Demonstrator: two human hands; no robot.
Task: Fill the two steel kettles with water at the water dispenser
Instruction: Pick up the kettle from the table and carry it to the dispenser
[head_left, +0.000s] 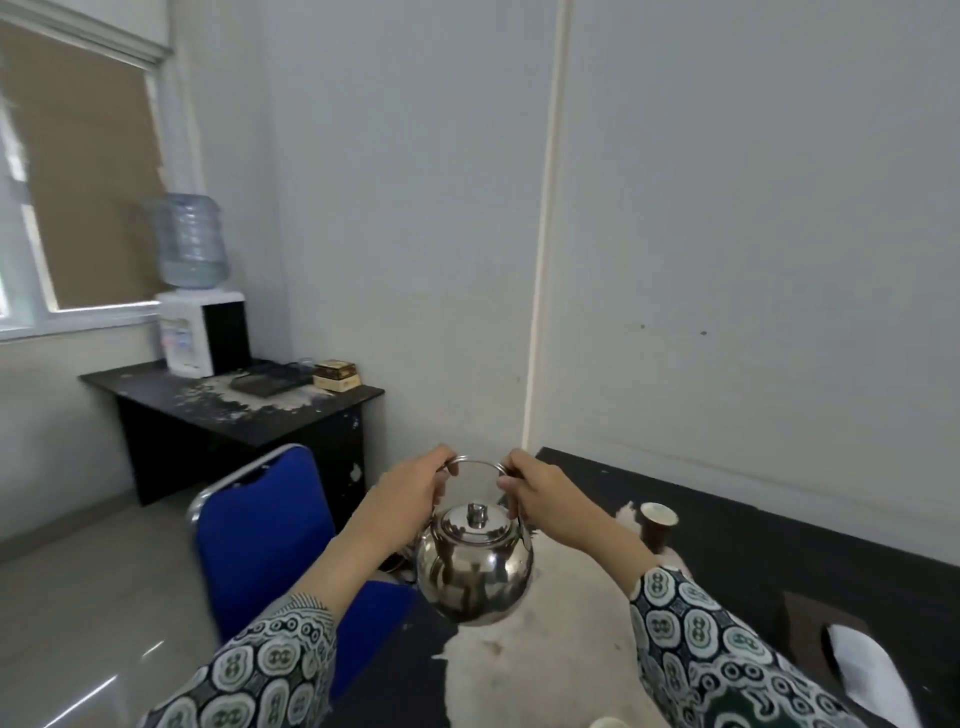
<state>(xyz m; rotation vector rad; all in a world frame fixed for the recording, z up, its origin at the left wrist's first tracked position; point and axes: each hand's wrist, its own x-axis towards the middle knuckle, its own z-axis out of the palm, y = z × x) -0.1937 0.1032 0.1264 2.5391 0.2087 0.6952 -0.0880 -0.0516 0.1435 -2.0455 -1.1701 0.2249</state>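
Both hands held 1 steel kettle (474, 564) by its wire handle (477, 460), above the dark tabletop (779, 545); left grip (415, 486) and right grip (532, 486) were each closed on it. The water dispenser (200, 332) stood well apart on another tabletop (234, 410), apparently dusty.

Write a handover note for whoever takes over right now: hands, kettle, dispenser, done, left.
Left hand and right hand: both grip the wire handle of one steel kettle, held up over the near table, lid on.
Water dispenser stands on the far desk by the window, beyond the blue chair.
Second kettle: not in view.
Done: kettle picked up.
Left: carry it over, fill it, then the second.
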